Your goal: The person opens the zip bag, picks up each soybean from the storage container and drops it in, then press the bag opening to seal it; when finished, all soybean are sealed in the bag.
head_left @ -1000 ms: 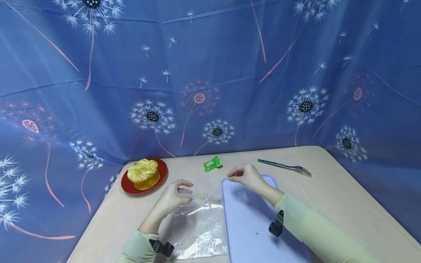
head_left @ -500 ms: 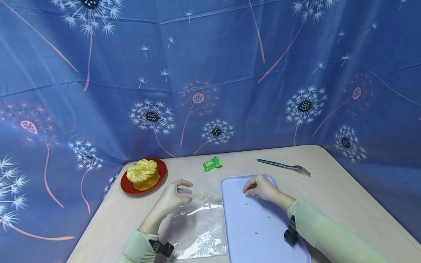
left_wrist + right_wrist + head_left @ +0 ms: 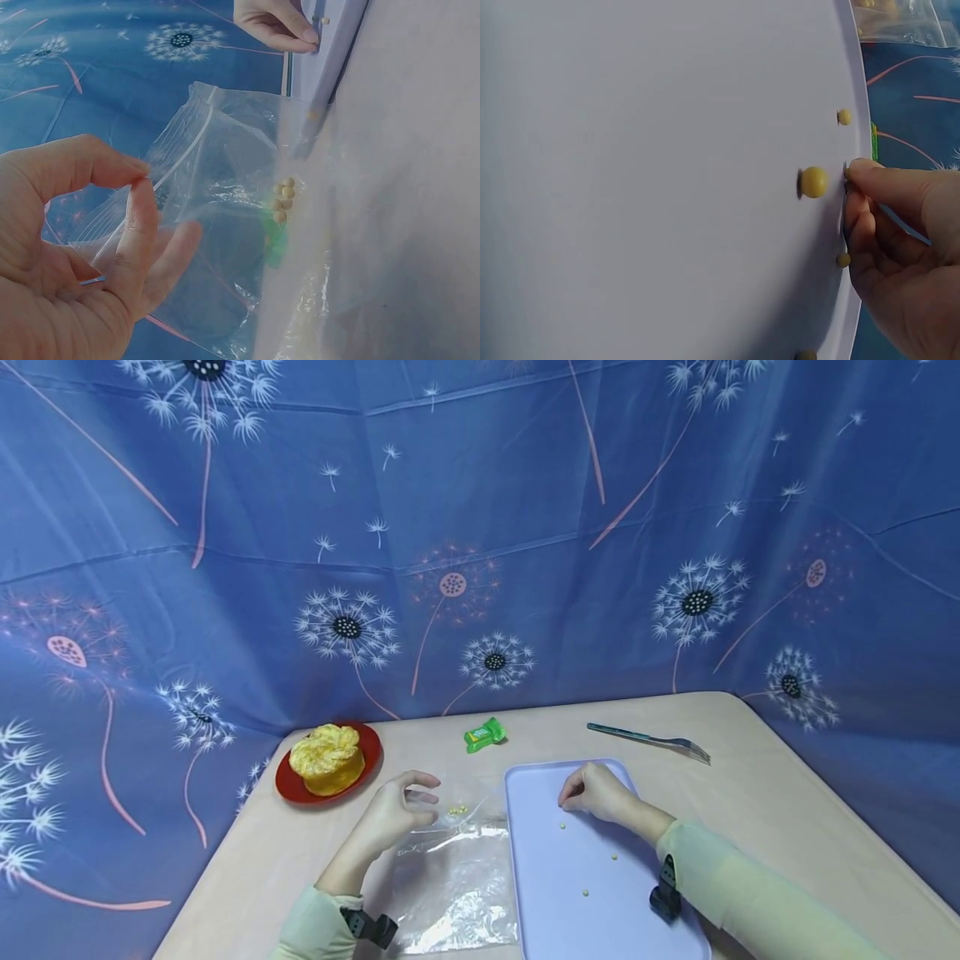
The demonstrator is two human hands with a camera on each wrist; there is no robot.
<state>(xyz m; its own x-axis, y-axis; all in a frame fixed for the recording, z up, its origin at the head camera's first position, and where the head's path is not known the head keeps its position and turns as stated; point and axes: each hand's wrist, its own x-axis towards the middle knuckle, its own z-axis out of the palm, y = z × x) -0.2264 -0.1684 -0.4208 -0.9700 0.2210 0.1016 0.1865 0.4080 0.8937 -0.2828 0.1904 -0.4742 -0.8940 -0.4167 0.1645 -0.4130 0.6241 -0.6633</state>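
My left hand [image 3: 392, 812] pinches the top edge of a clear zip bag [image 3: 457, 881] between thumb and index finger, with the mouth raised. Inside the bag lies a small cluster of soybeans [image 3: 283, 199]. My right hand [image 3: 598, 793] is low over the far part of a pale lavender tray [image 3: 551, 927], thumb and index finger pinched together. At those fingertips in the right wrist view is a soybean [image 3: 847, 174], mostly hidden. Several other soybeans lie loose on the tray, the largest-looking soybean [image 3: 814, 182] close to the fingers.
A red plate [image 3: 291, 787] bearing a yellow bread bun [image 3: 327, 760] stands at the back left. Behind the bag lies a green wrapped packet [image 3: 485, 735]. A fork [image 3: 648, 739] rests beyond the tray at right. A blue dandelion-print curtain [image 3: 480, 527] hangs behind the table.
My right hand has moved from above the tray's far left corner, near the bag, right and down to the tray surface. My left hand and the bag have stayed put.
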